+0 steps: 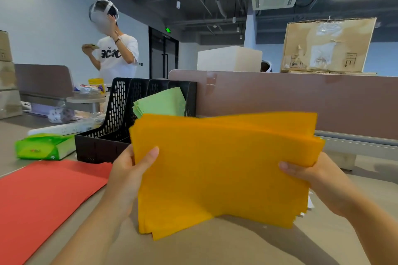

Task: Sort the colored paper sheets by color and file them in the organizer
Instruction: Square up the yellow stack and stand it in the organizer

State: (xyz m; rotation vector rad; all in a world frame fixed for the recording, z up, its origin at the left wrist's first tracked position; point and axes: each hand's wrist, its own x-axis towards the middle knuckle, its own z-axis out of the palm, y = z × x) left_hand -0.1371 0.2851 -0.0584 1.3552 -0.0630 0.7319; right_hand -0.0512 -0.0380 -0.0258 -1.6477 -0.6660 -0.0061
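A thick stack of orange paper sheets [224, 170] stands on edge on the desk, tilted toward me. My left hand [127, 170] grips its left side with the thumb across the front. My right hand [310, 175] grips its right side the same way. Behind the stack stands a black mesh organizer [112, 127] with several slots; green sheets [163, 103] lean in its rightmost slot. A pile of red sheets [43, 198] lies flat on the desk at the left.
A green tissue pack [45, 146] lies left of the organizer. A brown desk partition [301, 103] runs behind. A person in a white shirt [116, 54] stands at the back left. Cardboard boxes sit beyond the partition.
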